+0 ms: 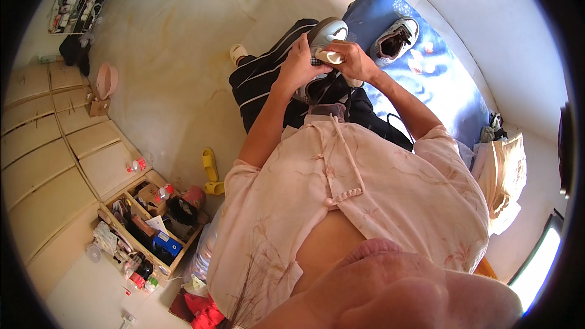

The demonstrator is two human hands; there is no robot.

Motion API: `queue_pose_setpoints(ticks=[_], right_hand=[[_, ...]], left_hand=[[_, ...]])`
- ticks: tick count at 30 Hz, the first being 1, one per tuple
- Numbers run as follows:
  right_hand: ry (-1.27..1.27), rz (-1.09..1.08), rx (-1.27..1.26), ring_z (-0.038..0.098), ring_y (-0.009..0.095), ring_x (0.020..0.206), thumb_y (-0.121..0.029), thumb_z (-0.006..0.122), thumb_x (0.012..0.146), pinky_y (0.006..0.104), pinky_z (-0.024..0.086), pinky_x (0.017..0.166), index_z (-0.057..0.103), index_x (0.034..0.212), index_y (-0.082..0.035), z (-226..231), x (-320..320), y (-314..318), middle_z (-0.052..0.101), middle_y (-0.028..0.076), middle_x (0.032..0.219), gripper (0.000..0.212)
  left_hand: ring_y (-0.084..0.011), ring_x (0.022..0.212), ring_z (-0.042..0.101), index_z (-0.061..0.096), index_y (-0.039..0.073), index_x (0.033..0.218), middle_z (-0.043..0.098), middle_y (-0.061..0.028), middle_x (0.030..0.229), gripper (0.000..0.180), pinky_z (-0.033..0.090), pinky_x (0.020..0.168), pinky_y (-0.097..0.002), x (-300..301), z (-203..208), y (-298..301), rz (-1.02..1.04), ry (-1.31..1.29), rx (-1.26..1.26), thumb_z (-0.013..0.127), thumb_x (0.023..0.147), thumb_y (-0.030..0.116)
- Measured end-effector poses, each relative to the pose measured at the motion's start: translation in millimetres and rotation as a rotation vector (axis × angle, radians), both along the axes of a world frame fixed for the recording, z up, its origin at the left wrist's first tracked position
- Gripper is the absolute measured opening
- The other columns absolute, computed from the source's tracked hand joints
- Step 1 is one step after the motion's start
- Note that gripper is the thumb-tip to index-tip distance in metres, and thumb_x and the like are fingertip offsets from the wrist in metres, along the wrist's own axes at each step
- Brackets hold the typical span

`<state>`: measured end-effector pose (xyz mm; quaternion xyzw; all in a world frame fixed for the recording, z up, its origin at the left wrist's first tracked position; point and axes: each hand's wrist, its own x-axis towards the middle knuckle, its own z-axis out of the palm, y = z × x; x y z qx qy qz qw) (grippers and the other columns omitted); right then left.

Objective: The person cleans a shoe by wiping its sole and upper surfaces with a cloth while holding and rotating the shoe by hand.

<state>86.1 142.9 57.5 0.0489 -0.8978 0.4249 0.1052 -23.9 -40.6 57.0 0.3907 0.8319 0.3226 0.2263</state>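
Over my lap, a pale grey-and-white sneaker (332,29) with a brownish sole points away from me. My left hand (297,66) grips its left side, thumb reaching across toward the middle. On the other side my right hand (358,61) is closed, its fingers pinching a white rounded piece (329,56) against the shoe. I cannot tell whether that piece belongs to the sneaker. A patch of dark checked fabric shows between my hands. The shoe's heel end is partly hidden by my hands. To the right, a matching sneaker (396,41) with dark laces lies on the blue patterned cover (448,100).
Black striped trousers (256,97) cover my legs. Yellow slippers (211,170) lie on the floor at left, near an open drawer (155,231) full of odds and ends. Pale cabinets (49,140) and a pink basin (106,81) stand farther left. Folded cloth (503,176) lies at right.
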Motion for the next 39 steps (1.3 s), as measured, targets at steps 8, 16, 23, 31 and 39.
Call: queue_pose_setpoints(ticks=[8,16,23,31,39], right_hand=[[0.064,-0.298,0.025,0.073,0.039,0.095,-0.009,0.079,0.083,0.0394,0.058,0.083,0.070,0.114,0.004,7.1,-16.8,29.0,0.073,0.022,0.107,0.035],[0.009,-0.032,0.006,0.071,0.040,0.094,-0.010,0.079,0.082,0.0412,0.057,0.083,0.070,0.114,0.004,3.7,-3.4,12.8,0.072,0.023,0.103,0.035],[0.047,-0.329,0.000,0.072,0.039,0.094,-0.013,0.080,0.083,0.0414,0.057,0.084,0.071,0.113,0.003,-3.5,-11.4,23.9,0.072,0.023,0.105,0.034],[-0.011,-0.022,0.018,0.072,0.037,0.091,-0.011,0.081,0.082,0.0412,0.056,0.082,0.071,0.110,0.003,5.7,9.2,8.4,0.072,0.022,0.103,0.033],[0.063,-0.343,0.006,0.073,0.033,0.090,-0.019,0.079,0.088,0.0387,0.057,0.081,0.070,0.114,0.003,-2.9,-12.7,31.8,0.073,0.021,0.104,0.035]], left_hand=[[-0.0436,0.133,0.054,0.023,-0.010,0.155,0.047,-0.0334,0.148,0.121,0.048,0.108,-0.0452,-0.2,6.9,4.5,0.008,-0.001,-0.058,0.088,0.073,0.051],[-0.0447,0.133,0.054,0.024,-0.010,0.155,0.046,-0.0340,0.148,0.120,0.048,0.108,-0.0455,0.0,2.5,1.3,0.015,0.003,-0.018,0.088,0.073,0.050],[-0.0440,0.135,0.052,0.024,-0.010,0.155,0.047,-0.0339,0.147,0.120,0.046,0.110,-0.0452,-1.5,4.0,4.7,0.012,-0.024,-0.030,0.088,0.073,0.049],[-0.0445,0.131,0.055,0.024,-0.010,0.154,0.048,-0.0342,0.146,0.119,0.050,0.105,-0.0458,-0.3,2.9,2.4,0.019,0.022,0.000,0.089,0.073,0.048],[-0.0445,0.130,0.054,0.028,-0.007,0.151,0.049,-0.0328,0.143,0.112,0.052,0.101,-0.0491,4.2,3.9,3.6,0.047,0.027,0.011,0.091,0.072,0.041]])
